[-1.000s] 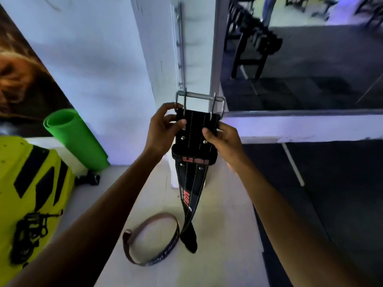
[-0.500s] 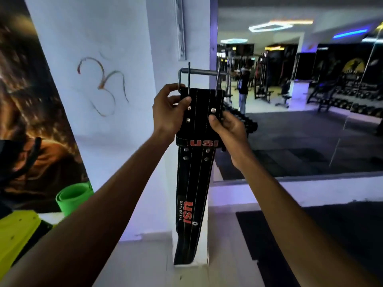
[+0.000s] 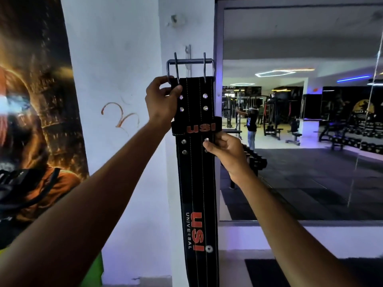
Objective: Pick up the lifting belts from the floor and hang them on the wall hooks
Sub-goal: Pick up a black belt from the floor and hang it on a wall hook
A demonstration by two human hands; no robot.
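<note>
Against the pillar's corner, both hands pinch the lifting belt (image 3: 196, 162); its buckle (image 3: 190, 68) could miss the wall hook (image 3: 188, 51) and fall.

The left hand (image 3: 161, 100) grips by the buckle, the right hand (image 3: 224, 150) lower.

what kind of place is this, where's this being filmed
Most likely a gym. Both hands hold a black lifting belt marked USI up against a white pillar, and the large wall mirror beside it shows weight machines and a dumbbell rack.

The belt (image 3: 196, 162) has risen; the right hand (image 3: 226, 150) slid below its loop.
</note>
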